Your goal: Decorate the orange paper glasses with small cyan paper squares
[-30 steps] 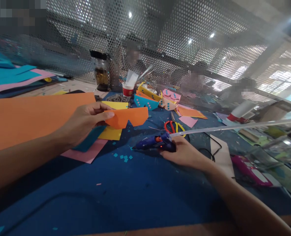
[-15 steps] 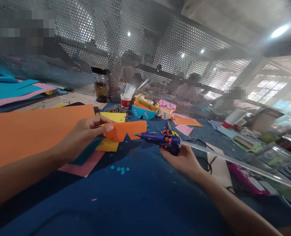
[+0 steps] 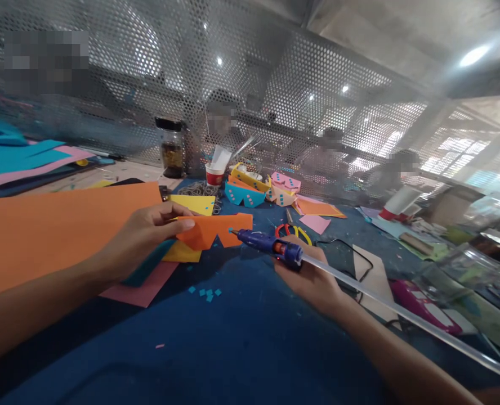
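Between thumb and fingers, my left hand (image 3: 157,230) pinches the left end of an orange paper strip (image 3: 201,232) with a V-shaped notch in its lower edge. My right hand (image 3: 309,275) is closed around a blue glue gun (image 3: 262,242), which has a long clear glue stick (image 3: 360,281) running out of its back. A tiny blue paper bit (image 3: 232,230) is at the nozzle, against the right part of the strip. Below, several small blue paper squares (image 3: 208,293) lie on the dark blue tabletop (image 3: 233,349).
A large orange sheet (image 3: 64,230) lies at the left. Behind stand finished-looking paper pieces with dots, such as a blue one (image 3: 245,194), a paper cup (image 3: 214,175) and a jar (image 3: 172,149). Scissors (image 3: 294,230) and a magenta object (image 3: 423,306) lie at the right. People sit beyond the perforated screen.
The rear of the glue gun has swung toward me and its glue stick now slants lower. The orange strip has tilted slightly, with the nozzle still at its right part.
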Demonstrator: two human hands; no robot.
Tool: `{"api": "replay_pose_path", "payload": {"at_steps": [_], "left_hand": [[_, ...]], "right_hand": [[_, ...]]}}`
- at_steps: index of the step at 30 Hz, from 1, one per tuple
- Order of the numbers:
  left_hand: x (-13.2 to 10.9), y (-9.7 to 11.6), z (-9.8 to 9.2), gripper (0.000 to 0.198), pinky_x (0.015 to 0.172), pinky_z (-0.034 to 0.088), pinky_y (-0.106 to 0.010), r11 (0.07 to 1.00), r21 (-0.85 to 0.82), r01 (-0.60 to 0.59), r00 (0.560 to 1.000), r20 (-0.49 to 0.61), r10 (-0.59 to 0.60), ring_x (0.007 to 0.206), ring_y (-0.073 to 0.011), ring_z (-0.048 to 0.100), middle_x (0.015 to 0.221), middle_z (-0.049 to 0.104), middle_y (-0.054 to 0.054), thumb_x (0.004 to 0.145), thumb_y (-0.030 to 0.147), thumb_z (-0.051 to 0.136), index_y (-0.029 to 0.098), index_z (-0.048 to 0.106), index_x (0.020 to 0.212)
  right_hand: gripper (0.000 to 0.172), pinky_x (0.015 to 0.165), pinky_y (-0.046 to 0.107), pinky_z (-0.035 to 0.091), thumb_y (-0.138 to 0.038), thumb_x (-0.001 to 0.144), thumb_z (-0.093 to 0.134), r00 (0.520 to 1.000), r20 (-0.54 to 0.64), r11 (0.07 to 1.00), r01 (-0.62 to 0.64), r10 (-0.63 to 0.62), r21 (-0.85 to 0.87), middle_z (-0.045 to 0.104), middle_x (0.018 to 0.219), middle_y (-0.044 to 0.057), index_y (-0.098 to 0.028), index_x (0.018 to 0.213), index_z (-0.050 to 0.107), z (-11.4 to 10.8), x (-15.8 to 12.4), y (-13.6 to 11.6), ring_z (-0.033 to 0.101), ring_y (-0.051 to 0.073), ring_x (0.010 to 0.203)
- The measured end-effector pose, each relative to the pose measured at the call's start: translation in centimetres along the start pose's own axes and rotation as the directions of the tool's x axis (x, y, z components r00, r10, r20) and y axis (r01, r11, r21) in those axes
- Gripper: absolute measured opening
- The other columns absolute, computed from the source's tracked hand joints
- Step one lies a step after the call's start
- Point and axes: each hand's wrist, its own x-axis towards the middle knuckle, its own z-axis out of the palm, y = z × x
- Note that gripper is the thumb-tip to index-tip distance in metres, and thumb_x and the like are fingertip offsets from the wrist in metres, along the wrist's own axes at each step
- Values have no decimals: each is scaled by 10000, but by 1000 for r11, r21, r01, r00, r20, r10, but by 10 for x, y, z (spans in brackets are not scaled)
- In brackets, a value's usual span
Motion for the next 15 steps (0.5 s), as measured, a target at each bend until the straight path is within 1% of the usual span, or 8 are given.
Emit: {"api": "replay_pose_path", "payload": {"at_steps": [4, 7, 11, 15], "left_hand": [[-1, 0, 1, 300, 694, 572, -280, 1000, 17, 3, 1000, 8, -3, 900, -233, 717, 979, 759, -16, 828, 495, 771, 263, 711, 1007], [-3, 2, 2, 282, 715, 572, -275, 1000, 11, -3, 1000, 9, 3, 917, -227, 717, 1038, 768, -23, 825, 488, 775, 258, 712, 975], [-4, 4, 5, 278, 730, 582, -280, 999, -42, 8, 1000, 22, -7, 907, -216, 724, 1151, 762, -24, 816, 477, 790, 258, 709, 965], [-4, 5, 5, 263, 758, 569, -265, 1000, -22, -2, 1000, 20, 3, 947, -208, 715, 1162, 761, -19, 829, 470, 785, 252, 710, 956]], "right_hand": [[124, 582, 220, 377, -169, 810, 627, 1000, 2, 999, 10, -9, -39, 554, 716, -36, -203, 928, 636, -1, -1, -4, 461, 109, 617], [142, 601, 219, 390, -162, 810, 620, 999, 10, 996, 39, -39, -82, 582, 742, -30, -206, 944, 638, -2, 0, -3, 486, 113, 633], [157, 596, 215, 393, -158, 801, 627, 999, 11, 988, 53, -52, -144, 588, 727, -36, -210, 949, 639, -3, 0, -1, 504, 115, 625], [163, 576, 214, 378, -159, 804, 627, 998, 16, 983, 67, -65, -172, 582, 720, -38, -214, 956, 642, -3, 0, -1, 494, 114, 610]]}}
